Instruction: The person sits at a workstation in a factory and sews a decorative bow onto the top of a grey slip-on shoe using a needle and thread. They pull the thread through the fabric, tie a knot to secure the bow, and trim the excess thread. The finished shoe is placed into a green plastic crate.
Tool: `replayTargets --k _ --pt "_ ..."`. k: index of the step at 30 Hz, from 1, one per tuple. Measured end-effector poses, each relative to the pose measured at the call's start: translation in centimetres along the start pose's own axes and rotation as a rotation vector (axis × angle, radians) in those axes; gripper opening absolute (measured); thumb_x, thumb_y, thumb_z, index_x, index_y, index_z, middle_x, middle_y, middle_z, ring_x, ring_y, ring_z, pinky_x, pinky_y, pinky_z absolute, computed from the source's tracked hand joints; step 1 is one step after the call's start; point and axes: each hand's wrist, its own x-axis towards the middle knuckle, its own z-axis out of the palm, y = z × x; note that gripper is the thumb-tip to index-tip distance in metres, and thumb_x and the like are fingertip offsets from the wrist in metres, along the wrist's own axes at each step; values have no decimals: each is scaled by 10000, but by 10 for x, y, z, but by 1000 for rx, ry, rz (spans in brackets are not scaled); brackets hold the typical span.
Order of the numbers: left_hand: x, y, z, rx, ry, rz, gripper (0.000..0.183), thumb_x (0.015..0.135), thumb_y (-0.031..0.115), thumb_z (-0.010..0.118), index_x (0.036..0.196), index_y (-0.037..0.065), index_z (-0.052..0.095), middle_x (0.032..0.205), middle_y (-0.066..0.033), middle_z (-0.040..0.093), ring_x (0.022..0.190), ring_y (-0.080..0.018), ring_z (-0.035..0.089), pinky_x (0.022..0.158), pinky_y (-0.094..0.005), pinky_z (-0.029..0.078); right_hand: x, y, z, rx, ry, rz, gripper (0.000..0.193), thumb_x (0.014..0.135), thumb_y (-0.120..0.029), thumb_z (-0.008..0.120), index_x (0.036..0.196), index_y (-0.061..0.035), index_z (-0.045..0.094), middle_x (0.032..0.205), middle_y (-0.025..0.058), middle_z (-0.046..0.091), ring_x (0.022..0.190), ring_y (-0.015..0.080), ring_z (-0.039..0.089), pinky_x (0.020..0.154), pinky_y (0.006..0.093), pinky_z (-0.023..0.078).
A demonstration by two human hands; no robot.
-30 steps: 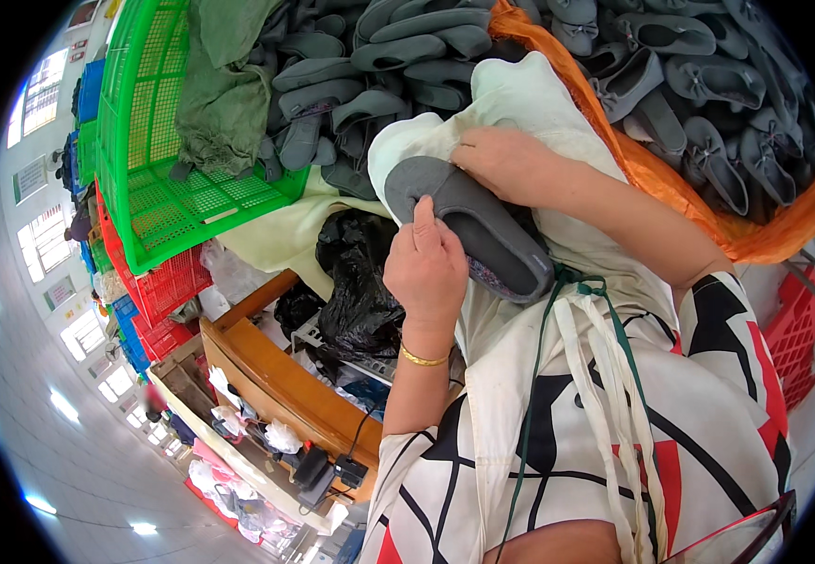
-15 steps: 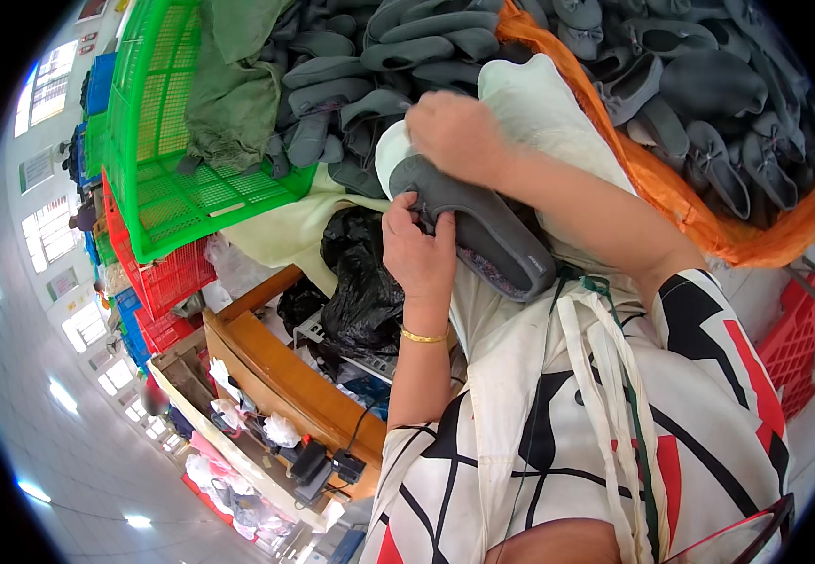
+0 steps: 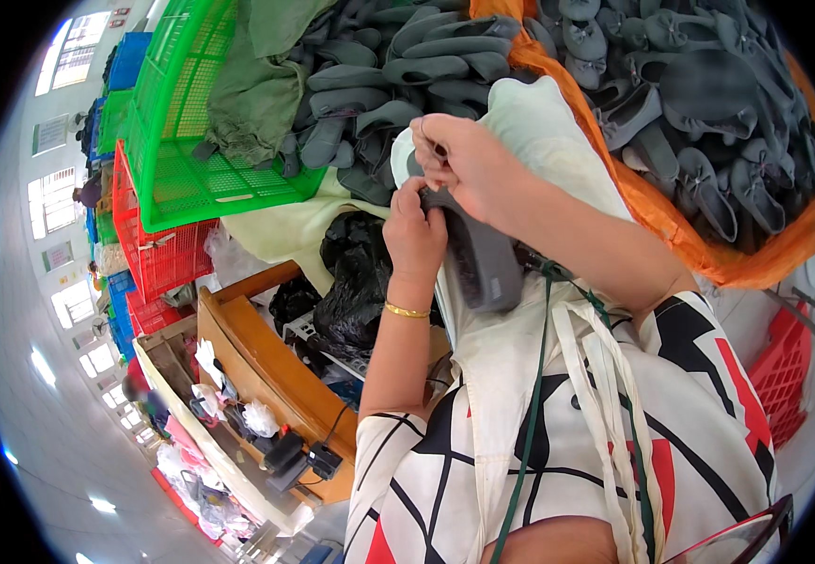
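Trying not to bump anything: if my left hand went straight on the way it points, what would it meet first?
Probably your right hand, just beyond the left hand, though depth is unclear.

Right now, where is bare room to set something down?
The white draped cloth is bare between the right hand and orange plastic sack; the green plastic basket shows bare mesh beside the olive cloth. Grey fabric shoes crowd the sack.

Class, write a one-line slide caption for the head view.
Left hand and right hand, close together at one end of a grey shoe, near heaped shoes and a green crate.
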Motion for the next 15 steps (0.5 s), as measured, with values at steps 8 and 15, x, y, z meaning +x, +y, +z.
replayTargets --k 8,15 --pt "26 19 -23 -59 -68 344 434 754 -12 643 1171 84 571 906 -107 629 763 -322 640 638 -398 537 -73 -14 7 -53 47 -166 271 950 -156 496 699 -88 418 661 -9 407 621 110 372 637 287 359" --pt "-46 44 19 -255 -292 323 379 769 5 613 1119 152 621 831 -84 613 698 -331 626 611 -405 527 -172 15 -17 -369 124 -105 258 1010 -162 420 778 -58 461 707 -5 435 686 89 406 678 254 366"
